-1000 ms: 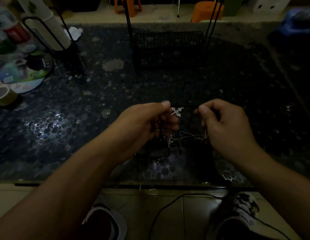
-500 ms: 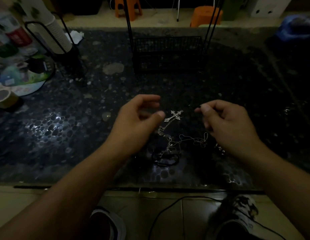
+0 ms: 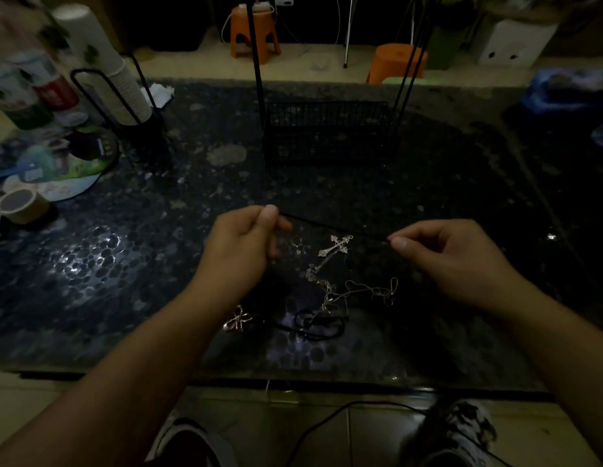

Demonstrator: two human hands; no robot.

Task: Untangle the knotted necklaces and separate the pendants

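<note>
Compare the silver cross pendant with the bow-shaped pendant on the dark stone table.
The silver cross pendant lies between the hands, farther from the table's near edge; the bow-shaped pendant lies nearer, beside the left forearm. The cross is long and straight-armed; the bow is looped and wider. Both rest unheld on the dark stone table.

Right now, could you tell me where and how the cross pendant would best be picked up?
Probably pinch the cross pendant by its long shaft, from above. It lies flat on the dark countertop between the left hand and right hand, its lower end leading into the tangled silver chain, so the shaft looks freest.
</note>
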